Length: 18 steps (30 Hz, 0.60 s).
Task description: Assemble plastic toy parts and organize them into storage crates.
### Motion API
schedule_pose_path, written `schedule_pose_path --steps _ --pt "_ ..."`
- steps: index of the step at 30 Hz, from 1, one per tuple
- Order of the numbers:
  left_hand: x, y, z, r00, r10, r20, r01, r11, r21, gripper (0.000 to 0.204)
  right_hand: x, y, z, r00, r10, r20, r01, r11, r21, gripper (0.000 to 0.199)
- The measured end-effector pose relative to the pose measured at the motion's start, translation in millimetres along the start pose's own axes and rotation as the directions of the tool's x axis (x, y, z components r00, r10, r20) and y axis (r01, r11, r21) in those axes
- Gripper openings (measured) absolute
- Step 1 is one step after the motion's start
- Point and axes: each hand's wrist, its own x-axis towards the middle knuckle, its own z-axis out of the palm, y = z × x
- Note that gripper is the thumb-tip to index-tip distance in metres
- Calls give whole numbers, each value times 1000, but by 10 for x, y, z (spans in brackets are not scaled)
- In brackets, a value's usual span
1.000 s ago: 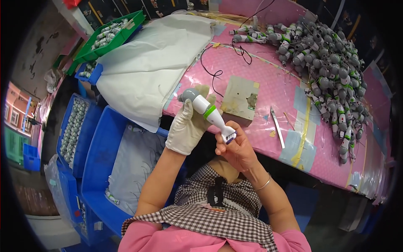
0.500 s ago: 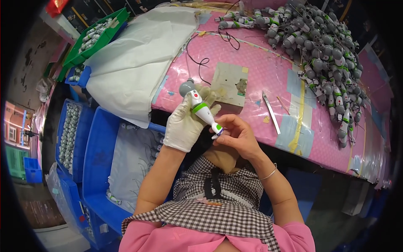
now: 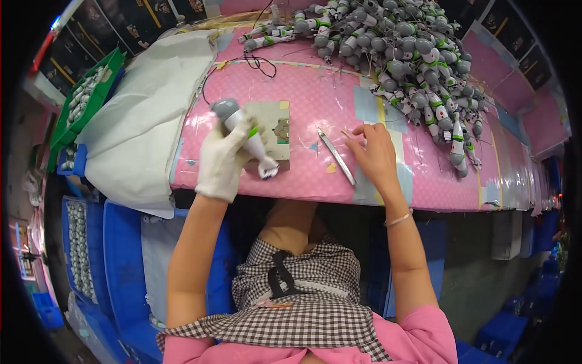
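My left hand (image 3: pixel 219 159), in a white glove, is closed around a toy limb piece (image 3: pixel 253 142). The piece is white with a grey ball end, a green band and a small white foot end, and it tilts down to the right. My bare right hand (image 3: pixel 377 155) is over the table with thumb and forefinger apart, at a thin yellowish-pink stick (image 3: pixel 344 131) partly hidden by the fingers. Just left of that hand lies a slim silver pointed tool (image 3: pixel 337 156), perhaps tweezers. A grey metal block (image 3: pixel 267 115) sits behind the held piece.
A big heap of similar toy pieces (image 3: pixel 400 60) covers the far right of the pink table (image 3: pixel 315 182). A black cord (image 3: pixel 257 65) lies behind the block. White sheeting (image 3: pixel 142 115) drapes the left side. Green (image 3: pixel 91 100) and blue bins (image 3: pixel 124 261) hold more pieces.
My right hand has left the toy piece's foot end and reached right to the thin stick. My left hand still holds the piece, now above the table. The view has shifted right.
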Motion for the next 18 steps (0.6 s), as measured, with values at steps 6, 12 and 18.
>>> schedule_pose_path --steps 6,12,18 --pt "400 -131 126 989 -147 -19 148 985 92 31 162 -213 123 987 44 154 -73 979 188 11" --pt "448 -168 105 982 -187 15 185 979 87 32 238 -766 313 912 -385 141 188 698 691 15" --pt "414 -154 106 978 -208 -20 209 968 138 31 227 -645 301 839 -523 150 354 735 579 15"
